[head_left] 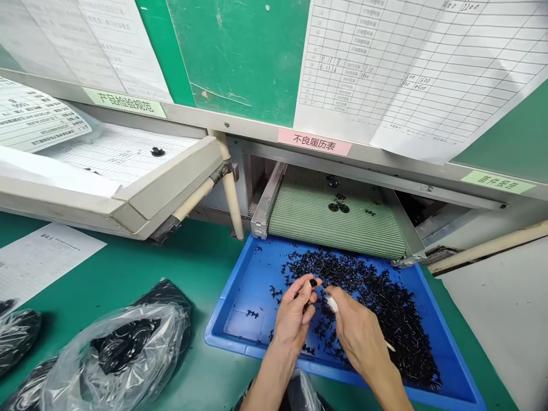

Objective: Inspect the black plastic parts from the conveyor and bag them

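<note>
Over the blue tray (pixel 237 308), my left hand (pixel 295 311) pinches a small round black part (pixel 313 282) between thumb and fingertips. More black shows among its curled fingers. Close by on the right, my right hand (pixel 353 322) is closed around a thin tool with a white piece (pixel 332 303) near the fingertips; a pale end sticks out behind the hand. The tool's tip points at the round part; whether they touch is unclear. Many small black pieces (pixel 402 319) lie heaped in the tray below and to the right.
A green conveyor belt (pixel 334 220) carrying a few black parts ends above the tray's back edge. An open plastic bag of black parts (pixel 128 342) stands at the left. A grey shelf (pixel 171 182) with papers juts out at the upper left. Another bag (pixel 302 391) is at the bottom.
</note>
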A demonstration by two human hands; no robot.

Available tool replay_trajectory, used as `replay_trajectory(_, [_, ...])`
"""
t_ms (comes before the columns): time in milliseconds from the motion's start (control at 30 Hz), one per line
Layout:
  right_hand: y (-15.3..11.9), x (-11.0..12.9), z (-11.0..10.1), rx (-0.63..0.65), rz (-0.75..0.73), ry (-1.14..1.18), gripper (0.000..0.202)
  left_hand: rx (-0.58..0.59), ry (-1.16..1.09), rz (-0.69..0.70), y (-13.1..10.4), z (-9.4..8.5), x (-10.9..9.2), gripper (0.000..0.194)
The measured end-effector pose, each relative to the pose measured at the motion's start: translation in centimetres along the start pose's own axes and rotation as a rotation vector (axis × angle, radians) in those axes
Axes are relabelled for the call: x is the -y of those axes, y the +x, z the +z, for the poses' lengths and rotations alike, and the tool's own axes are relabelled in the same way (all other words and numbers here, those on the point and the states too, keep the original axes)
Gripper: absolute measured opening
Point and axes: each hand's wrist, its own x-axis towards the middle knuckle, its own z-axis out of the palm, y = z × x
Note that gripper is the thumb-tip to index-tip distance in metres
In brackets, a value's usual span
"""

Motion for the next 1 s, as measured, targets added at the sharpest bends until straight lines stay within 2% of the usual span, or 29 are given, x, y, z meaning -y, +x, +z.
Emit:
replay_trajectory(200, [-0.1,0.5,0.7,-0.081,0.047,0.102,0.033,0.016,-0.008,0.007,0.0,0.0,0.0,0.03])
replay_trajectory(300, [0.2,0.5,0.5,-0.112,0.026,0.156,0.035,0.018,-0.002,0.018,0.0,0.2,0.0,0.031])
replay_trajectory(800, [-0.1,0.7,-0.3,-0.03,0.017,0.146,0.036,0.086,0.001,-0.01,-0.6,0.6,-0.3,0.035])
replay_trajectory(1000, [-0.3,0.3,-0.2,-0.059,0.014,0.18,0.037,0.134,0.015,-0.031,-0.7,0.7,-0.4,0.032])
